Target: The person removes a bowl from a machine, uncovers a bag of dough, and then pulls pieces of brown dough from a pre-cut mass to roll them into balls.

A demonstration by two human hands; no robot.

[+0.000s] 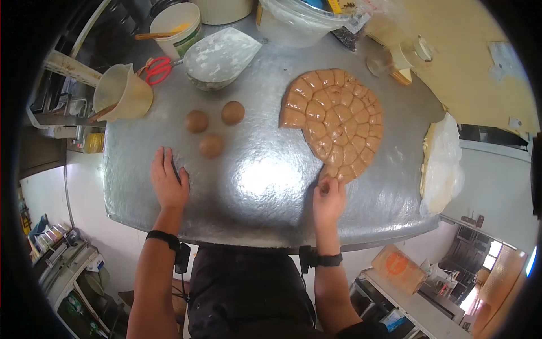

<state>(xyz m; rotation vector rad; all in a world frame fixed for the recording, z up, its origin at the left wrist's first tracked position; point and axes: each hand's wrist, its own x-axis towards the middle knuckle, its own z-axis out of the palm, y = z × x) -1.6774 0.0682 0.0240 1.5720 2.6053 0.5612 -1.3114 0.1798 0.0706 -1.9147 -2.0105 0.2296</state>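
Note:
A brown, shiny slab of dough (339, 121), divided into many small pieces, lies right of centre on the metal table. At its near edge my right hand (329, 199) is closed in a pinch on a piece of dough, partly hidden by the fingers. My left hand (170, 182) rests flat on the tabletop, fingers stretched out and holding nothing. Just beyond it sit three smooth brown dough balls: one on the left (197, 121), one on the right (232, 113) and one nearest me (211, 146).
A metal scoop (220, 56), red-handled scissors (158, 70), a plastic jug (122, 93) and a white tub (179, 31) stand along the far left. A plastic-wrapped bowl (299, 25) is at the back. Plastic-covered pale material (442, 164) lies at the right edge.

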